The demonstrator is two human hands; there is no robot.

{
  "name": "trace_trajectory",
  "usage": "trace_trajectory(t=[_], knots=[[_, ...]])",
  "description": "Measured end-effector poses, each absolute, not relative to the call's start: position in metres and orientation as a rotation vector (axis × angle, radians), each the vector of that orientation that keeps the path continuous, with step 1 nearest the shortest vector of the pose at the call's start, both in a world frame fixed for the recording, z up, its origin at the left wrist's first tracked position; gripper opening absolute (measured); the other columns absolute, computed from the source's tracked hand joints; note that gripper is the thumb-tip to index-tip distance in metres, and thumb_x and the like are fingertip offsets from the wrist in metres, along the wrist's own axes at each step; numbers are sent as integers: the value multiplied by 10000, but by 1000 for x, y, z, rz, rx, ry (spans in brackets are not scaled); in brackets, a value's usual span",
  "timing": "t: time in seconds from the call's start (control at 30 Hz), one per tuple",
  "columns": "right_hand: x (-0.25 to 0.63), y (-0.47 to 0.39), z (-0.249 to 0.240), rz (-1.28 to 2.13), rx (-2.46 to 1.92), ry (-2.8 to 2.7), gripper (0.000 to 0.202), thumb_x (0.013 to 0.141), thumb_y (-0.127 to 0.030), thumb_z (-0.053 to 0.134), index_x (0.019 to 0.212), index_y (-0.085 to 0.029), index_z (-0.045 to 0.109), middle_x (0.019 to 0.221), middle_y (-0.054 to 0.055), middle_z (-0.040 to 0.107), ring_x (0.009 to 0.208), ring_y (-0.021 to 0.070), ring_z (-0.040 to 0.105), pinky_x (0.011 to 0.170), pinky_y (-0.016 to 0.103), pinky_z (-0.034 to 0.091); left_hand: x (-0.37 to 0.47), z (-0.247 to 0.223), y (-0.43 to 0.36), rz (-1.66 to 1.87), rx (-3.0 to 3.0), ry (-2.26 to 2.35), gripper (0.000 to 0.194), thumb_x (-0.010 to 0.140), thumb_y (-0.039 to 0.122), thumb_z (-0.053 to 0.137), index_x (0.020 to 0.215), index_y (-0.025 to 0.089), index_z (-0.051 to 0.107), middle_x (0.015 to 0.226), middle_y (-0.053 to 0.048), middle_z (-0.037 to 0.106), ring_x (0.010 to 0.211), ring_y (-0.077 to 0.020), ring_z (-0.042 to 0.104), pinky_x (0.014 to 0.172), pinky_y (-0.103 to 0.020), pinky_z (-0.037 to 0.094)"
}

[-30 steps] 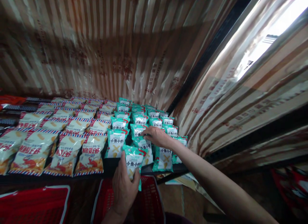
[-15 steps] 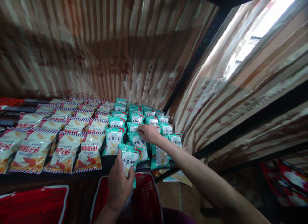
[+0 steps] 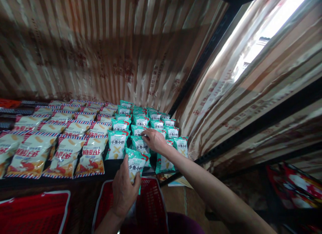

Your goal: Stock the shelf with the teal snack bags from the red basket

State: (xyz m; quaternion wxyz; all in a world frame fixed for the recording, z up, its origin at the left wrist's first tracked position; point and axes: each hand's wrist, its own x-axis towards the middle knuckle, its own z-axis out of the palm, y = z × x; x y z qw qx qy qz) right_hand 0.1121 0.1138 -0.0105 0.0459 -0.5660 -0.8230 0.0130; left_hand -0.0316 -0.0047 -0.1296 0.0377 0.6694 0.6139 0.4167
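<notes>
My left hand [image 3: 125, 187] grips a green snack bag [image 3: 136, 164] with white front and Chinese lettering, thumb on its right side and fingers on its left. This bag is held upright just in front of the shelf edge, above a red basket. My right hand [image 3: 154, 140] reaches over the rows of green bags, its fingers closed at the top edge of a front-row green snack bag [image 3: 141, 145]. The held bag partly covers that bag's lower part. Beside it on the left stands another green bag [image 3: 116, 145]; a further one [image 3: 165, 162] sits beneath my right wrist.
Rows of cream-and-red snack bags [image 3: 64, 155] fill the shelf [image 3: 95, 175] to the left. Two red baskets stand below, one at the left [image 3: 35, 214] and one under my left hand [image 3: 153, 207]. A dark metal post [image 3: 201, 69] and striped curtain [image 3: 113, 43] border the shelf.
The view has shifted slightly, so the shelf sits a little further left and higher. The bag in my left hand is slightly nearer the front row. My right hand stays at the same green bag.
</notes>
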Motion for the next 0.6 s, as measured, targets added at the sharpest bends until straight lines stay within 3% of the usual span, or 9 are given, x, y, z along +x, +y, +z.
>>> trace_trajectory(t=[0.3,0.6], knots=[[128,61,-34,-159,-1377,-2036,264,893,-215,478,1108,-209,630,1252,119,542,1169,245,503,984,440,435,-35,-134,-9,1323,2080,1885,630,861,295,480,1407,83,246,1254,-214,574,1074,-274,620,838,-380,524],[105,-19,-93,74,-1191,-1800,302,863,-100,475,1070,-244,640,1214,105,586,1109,209,577,895,379,522,-70,-124,-7,1401,1801,2015,763,824,423,531,1441,114,206,1332,-198,522,1160,-291,570,897,-388,501]])
